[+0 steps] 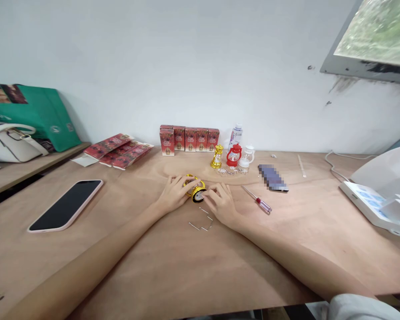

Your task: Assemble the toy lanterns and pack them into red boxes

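Observation:
A small gold lantern [198, 194] lies on its side on the wooden table, its round base with a black rim turned toward me. My left hand [176, 192] holds it from the left, fingers over its body. The fingers of my right hand [222, 202] are pinched together at the right edge of the base; whatever they grip is too small to make out. Thin bent metal wires [205, 229] lie on the table just below the lantern. Right of my right hand is a screwdriver [262, 204] with a clear and red handle.
Gold [217, 159], red [234, 158] and white lanterns [246, 158] stand at the back beside a bottle [236, 134] and several red boxes [196, 140]. Flat red cartons [120, 151] and a phone [66, 206] are left; another phone [273, 178] and a white device [373, 206] are right.

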Demonstrator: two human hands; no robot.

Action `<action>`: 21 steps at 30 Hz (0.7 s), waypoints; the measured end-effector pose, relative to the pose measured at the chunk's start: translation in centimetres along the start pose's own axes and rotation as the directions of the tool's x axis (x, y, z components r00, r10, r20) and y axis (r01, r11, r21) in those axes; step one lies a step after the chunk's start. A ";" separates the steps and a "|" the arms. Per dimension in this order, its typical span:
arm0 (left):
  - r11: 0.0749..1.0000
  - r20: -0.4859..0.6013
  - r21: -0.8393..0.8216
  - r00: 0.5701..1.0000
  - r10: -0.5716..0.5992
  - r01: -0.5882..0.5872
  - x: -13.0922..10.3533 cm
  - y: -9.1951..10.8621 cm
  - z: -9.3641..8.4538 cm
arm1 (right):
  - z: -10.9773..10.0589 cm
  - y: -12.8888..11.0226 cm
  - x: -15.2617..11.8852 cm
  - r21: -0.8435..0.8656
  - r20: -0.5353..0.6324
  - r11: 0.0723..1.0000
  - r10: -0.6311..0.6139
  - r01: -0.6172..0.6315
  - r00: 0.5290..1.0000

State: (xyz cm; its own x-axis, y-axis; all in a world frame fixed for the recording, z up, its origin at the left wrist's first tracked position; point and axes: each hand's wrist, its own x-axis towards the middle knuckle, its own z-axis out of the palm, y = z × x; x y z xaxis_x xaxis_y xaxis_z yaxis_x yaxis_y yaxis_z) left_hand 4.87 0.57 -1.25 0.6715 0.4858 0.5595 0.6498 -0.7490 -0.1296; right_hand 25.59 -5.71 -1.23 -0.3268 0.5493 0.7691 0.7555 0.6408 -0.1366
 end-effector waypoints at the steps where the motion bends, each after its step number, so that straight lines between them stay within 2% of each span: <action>1: 1.000 -0.001 0.002 1.000 -0.003 0.003 0.0 0.0 0.0 | 0.0 0.1 0.0 -0.006 0.001 1.000 -0.010 0.010 1.000; 5: 1.000 -0.001 -0.014 1.000 0.004 -0.004 0.0 0.1 -0.2 | -0.1 0.5 0.0 -0.008 0.032 0.999 -0.045 0.045 0.998; 9: 1.000 -0.010 -0.029 1.000 0.003 -0.004 -0.1 0.1 -0.2 | -0.2 0.7 0.0 -0.011 0.010 0.996 -0.085 0.085 0.996; 21: 0.999 0.024 -0.049 1.000 0.003 -0.002 -0.2 0.0 -0.3 | 0.2 0.8 -0.1 0.035 0.019 0.998 -0.055 0.054 0.998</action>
State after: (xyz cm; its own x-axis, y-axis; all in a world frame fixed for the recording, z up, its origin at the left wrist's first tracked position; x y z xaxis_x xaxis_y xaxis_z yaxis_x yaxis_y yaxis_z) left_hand 4.68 0.37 -1.14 0.6816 0.4944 0.5394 0.6307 -0.7708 -0.0904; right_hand 26.07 -5.10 -1.53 -0.3785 0.5235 0.7633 0.7165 0.6878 -0.1164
